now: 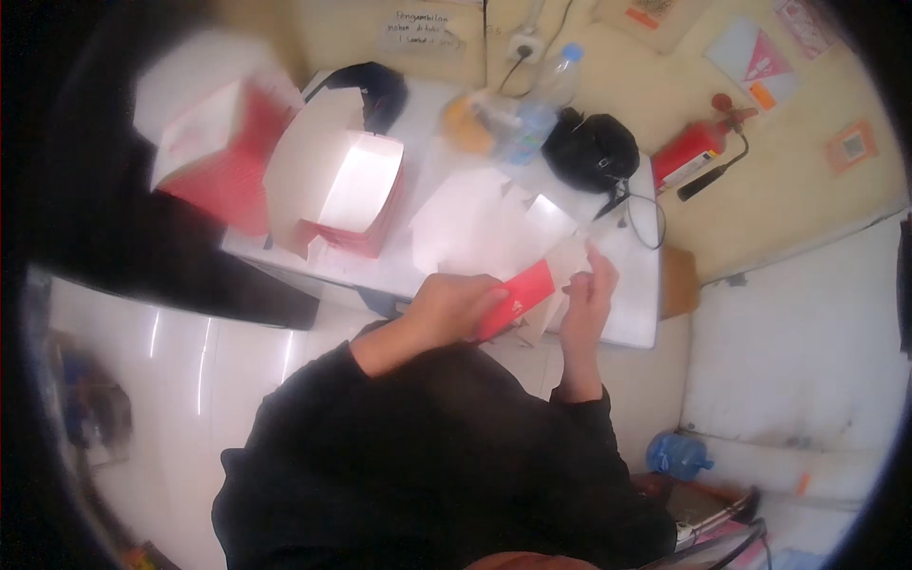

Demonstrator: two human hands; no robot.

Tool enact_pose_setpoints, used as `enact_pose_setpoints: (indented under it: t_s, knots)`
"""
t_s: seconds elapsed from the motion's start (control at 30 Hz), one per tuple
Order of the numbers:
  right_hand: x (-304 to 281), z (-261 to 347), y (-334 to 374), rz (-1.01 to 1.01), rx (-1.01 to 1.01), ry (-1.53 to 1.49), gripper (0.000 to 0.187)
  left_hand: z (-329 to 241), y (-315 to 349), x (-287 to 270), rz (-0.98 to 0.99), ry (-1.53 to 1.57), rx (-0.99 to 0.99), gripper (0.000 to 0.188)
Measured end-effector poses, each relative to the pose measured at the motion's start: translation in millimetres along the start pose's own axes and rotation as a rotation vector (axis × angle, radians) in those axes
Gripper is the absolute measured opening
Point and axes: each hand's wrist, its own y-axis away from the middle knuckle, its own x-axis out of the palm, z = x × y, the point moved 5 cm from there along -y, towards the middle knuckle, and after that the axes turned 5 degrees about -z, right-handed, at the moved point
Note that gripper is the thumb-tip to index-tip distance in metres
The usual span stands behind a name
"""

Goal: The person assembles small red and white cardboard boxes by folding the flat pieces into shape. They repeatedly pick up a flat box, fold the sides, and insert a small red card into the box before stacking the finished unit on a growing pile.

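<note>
Left hand [454,309] grips a red-and-white carton [524,294], fingers curled on it; right hand [589,294] pinches its far flap; folded boxes [347,195] stand beyond the carton on the table [627,318].

Matt red-and-white cardboard carton blank [521,296], smooth white table [622,318], clear plastic bottle [551,90], glossy floor tiles [190,361]

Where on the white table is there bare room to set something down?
Bare table shows right of the right hand, below the black cable. The rest is crowded: open cartons left, flat carton sheets centre, bottle and black bag behind.
</note>
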Motion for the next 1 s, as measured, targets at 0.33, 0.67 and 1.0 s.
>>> enact_pose_setpoints:
  t_s: [0.33,0.67,1.0]
  knots:
    - [13,35,21,0.190,-0.330,0.339,0.006,-3,0,4,0.209,-0.090,-0.062,0.031]
    - [14,3,41,-0.128,0.133,-0.171,0.041,-6,-2,20,0.143,-0.161,-0.122,0.026]
    - [-10,-57,42,0.546,0.557,-0.250,0.071,-8,-20,-44,-0.349,-0.452,0.198,0.031]
